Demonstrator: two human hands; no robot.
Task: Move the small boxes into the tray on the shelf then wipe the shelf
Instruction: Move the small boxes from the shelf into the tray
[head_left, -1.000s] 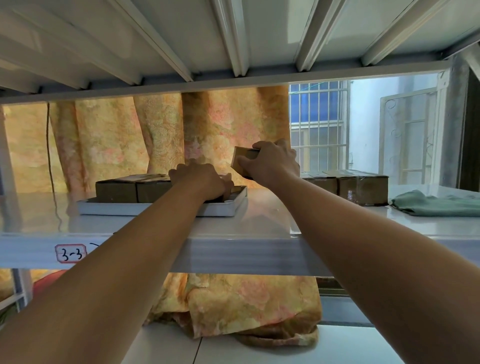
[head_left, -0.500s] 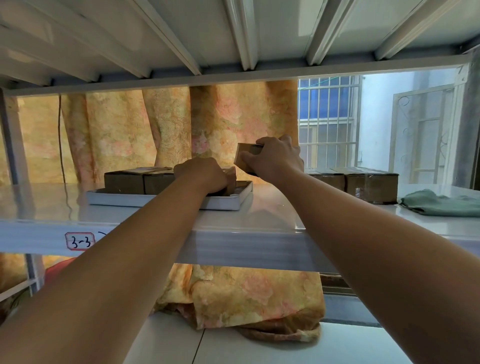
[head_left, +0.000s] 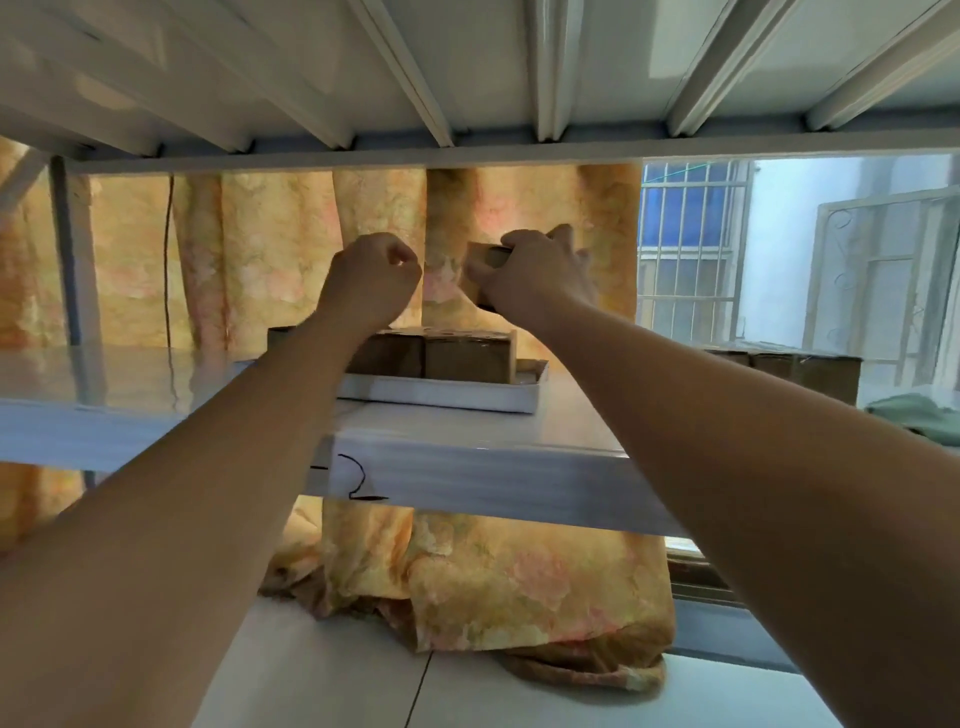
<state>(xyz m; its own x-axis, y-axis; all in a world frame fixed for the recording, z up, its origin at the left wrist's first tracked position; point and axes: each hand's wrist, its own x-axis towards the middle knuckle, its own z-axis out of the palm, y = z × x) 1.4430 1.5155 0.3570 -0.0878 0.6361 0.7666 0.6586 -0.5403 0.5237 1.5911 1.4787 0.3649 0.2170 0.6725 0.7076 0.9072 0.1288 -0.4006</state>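
A shallow white tray (head_left: 441, 397) sits on the white shelf (head_left: 467, 457) and holds a row of small brown cardboard boxes (head_left: 465, 353). My left hand (head_left: 369, 283) hovers above the tray's boxes, fingers curled with nothing in them. My right hand (head_left: 537, 275) is raised just right of it, gripping a small brown box (head_left: 480, 260) in the air above the tray's right end. More small boxes (head_left: 810, 371) stand on the shelf at the right.
A green cloth (head_left: 919, 415) lies at the shelf's far right. The ribbed underside of the upper shelf (head_left: 467, 78) is close overhead. A yellow floral curtain (head_left: 260, 260) hangs behind. A lower shelf (head_left: 467, 691) lies below.
My left hand has lifted off the boxes in the tray and now hangs above them. My right hand has raised its box slightly. The view has shifted left and down.
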